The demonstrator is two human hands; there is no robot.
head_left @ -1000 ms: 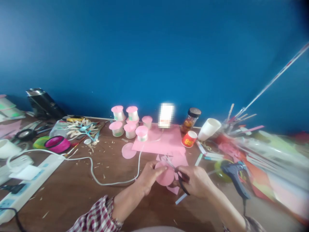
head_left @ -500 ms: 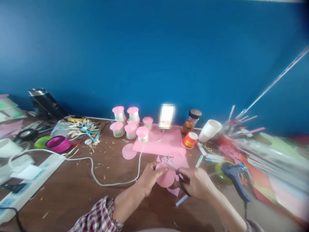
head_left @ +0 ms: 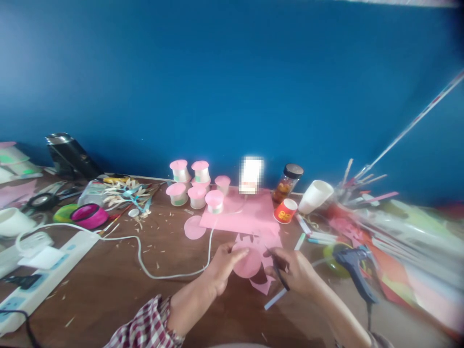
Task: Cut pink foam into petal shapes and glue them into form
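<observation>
Surface (head_left: 130, 309) is brown, back edge against blue wall (head_left: 232, 87), running across mid-frame behind the cups and jar. Most room to move: lower left to lower centre, a stretch of surface with scattered pale shavings, bounded by power strip (head_left: 36, 290) at the left and white cord (head_left: 159, 277) looping above. Right side tight: hot glue gun (head_left: 357, 270), markers (head_left: 322, 236) and a blurred pile of sheets crowd up to the right forearm. Centre, above the hands: pink paper sheet (head_left: 250, 210), near edge just beyond the offcuts; paper cups with pink discs on top (head_left: 214, 199) stand at its left, red paper cup (head_left: 285, 211) at its right corner.

Left hand (head_left: 223, 268) comes in from lower left, checked sleeve, palm side unclear; thumb on top, pinching pink paper disc (head_left: 247, 265) at its upper left edge. Disc sits centre, slightly below mid-frame, overlapping pink offcuts (head_left: 271, 240). Right hand (head_left: 295, 271) comes in from lower right, curled and gripping scissors (head_left: 278, 271) by the dark handles, pointing up-left. Scissors apart from disc, just to its right; blades hard to make out against the offcuts. Loose pink disc (head_left: 195, 228) lies left of the sheet, near the cord.
</observation>
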